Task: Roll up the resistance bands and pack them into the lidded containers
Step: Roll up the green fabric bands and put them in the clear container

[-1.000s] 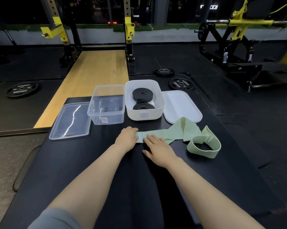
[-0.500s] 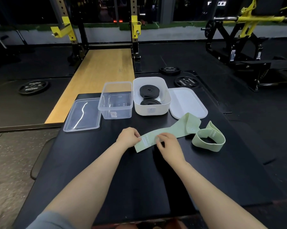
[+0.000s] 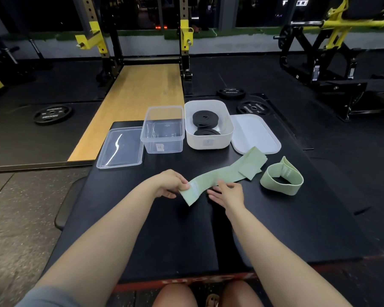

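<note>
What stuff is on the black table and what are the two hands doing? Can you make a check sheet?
Surface: black padded table, bare in front of the hands.
Job's things: flat green band stretched out, near end lifted; looped green band standing on edge to its right; white container holds two rolled black bands; clear container open, looks empty; clear lid and white lid lie beside their containers.
Clutter: nothing seen.
Grips: left hand pinches the flat band's near end; right hand touches the band, fingers fairly straight.
Cables: nothing seen.
Surroundings: gym floor, weight plates, yellow rack, wooden platform.
</note>
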A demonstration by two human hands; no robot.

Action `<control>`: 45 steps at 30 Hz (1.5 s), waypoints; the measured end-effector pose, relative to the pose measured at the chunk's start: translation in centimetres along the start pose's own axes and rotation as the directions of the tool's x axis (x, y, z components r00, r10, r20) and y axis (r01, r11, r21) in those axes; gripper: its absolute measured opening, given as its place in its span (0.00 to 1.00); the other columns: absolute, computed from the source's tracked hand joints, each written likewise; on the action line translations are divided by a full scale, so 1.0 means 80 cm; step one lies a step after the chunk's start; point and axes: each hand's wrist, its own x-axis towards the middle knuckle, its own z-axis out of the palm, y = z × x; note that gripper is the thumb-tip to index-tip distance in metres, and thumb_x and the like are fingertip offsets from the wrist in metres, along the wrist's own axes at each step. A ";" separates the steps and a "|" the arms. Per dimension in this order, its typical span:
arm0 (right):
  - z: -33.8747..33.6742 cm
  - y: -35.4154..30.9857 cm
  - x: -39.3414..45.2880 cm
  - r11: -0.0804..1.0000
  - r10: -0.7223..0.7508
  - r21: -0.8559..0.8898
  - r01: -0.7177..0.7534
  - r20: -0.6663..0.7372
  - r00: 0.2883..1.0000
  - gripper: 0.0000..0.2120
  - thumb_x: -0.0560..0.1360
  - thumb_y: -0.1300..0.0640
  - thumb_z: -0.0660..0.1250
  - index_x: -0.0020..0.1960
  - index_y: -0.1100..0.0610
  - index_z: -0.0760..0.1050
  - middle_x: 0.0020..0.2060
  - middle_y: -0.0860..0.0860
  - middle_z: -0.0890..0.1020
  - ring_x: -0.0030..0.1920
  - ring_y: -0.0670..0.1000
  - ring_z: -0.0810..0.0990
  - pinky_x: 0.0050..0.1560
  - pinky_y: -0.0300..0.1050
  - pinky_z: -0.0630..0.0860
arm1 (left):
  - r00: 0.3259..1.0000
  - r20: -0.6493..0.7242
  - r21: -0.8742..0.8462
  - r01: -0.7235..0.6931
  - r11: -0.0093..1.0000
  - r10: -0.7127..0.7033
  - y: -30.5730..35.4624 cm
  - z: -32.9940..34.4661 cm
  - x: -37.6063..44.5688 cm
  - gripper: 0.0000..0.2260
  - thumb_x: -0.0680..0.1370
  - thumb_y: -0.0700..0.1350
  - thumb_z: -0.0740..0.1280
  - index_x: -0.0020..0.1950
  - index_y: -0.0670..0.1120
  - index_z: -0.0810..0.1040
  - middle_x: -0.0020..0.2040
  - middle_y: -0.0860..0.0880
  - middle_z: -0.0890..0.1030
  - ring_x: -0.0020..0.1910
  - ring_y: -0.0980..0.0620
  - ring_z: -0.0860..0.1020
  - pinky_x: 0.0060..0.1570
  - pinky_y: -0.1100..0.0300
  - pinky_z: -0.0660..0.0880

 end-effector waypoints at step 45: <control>0.035 0.000 0.007 0.859 -0.279 -0.330 0.391 0.337 0.899 0.10 0.74 0.62 0.69 0.46 0.48 0.71 0.37 0.47 0.81 0.45 0.50 0.78 0.51 0.50 0.75 | 0.988 -0.156 -0.678 -0.099 0.729 -0.011 -0.004 0.020 0.026 0.13 0.79 0.39 0.63 0.61 0.34 0.74 0.56 0.41 0.78 0.54 0.47 0.77 0.53 0.56 0.73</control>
